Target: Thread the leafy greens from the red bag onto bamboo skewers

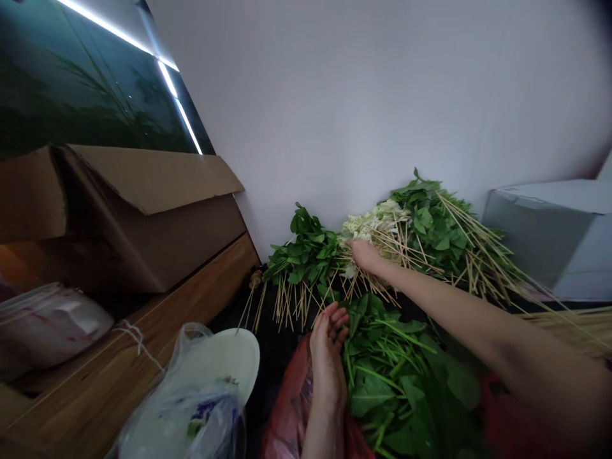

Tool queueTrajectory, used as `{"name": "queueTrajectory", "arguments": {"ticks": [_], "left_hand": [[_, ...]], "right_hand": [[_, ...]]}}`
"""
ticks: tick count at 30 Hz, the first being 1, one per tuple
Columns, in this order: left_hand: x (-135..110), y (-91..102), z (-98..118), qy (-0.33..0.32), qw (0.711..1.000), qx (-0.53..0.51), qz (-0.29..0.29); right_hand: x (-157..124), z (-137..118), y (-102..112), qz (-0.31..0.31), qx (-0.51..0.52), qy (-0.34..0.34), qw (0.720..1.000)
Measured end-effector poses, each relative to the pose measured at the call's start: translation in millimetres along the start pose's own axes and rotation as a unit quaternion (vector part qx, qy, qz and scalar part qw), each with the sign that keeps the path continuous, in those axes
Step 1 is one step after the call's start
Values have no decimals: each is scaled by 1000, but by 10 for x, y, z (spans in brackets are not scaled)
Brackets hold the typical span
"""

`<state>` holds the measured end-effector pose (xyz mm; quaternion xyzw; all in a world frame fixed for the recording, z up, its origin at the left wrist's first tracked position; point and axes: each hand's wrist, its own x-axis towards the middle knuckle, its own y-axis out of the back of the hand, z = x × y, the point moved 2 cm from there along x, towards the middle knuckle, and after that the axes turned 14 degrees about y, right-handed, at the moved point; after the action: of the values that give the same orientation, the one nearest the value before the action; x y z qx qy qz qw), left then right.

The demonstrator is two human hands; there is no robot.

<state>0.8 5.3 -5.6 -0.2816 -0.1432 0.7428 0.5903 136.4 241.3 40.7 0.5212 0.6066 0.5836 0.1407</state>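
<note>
Against a white wall [335, 115], skewered leafy greens [306, 255] lie heaped on a dark surface [272, 344]. The right hand [366, 256] presses into a pale skewered bunch [375, 223], its fingertips buried, so the grip is unclear. The left hand [327, 357] curls loosely around nothing visible, just above loose greens [396, 389] that the frame cuts off.

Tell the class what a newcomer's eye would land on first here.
The heaps of skewered leafy greens catch the eye first, wooden sticks fanning against the pale wall. The right hand reaches into them, the left hand beside a pile of unskewered greens. An open cardboard box looms at left.
</note>
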Motion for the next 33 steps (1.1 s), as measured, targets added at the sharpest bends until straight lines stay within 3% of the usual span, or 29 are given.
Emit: {"name": "queueTrajectory", "arguments": {"ticks": [9,19,22,26,33], "left_hand": [[4,5,1,0,1000,0,-3],[17,2,0,-9,1000,-2,-5],[30,-8,8,-4,1000,6,1],[41,-34,32,-5,1000,21,0],[53,-78,56,-14,998,65,-7]], "right_hand": [[-115,-47,-19,82,-36,66,994],[-376,-24,-97,75,-79,87,990],[-396,-66,33,81,-78,102,988],[-598,-31,386,108,-70,108,986],[-1611,346,970,134,-56,46,988]]}}
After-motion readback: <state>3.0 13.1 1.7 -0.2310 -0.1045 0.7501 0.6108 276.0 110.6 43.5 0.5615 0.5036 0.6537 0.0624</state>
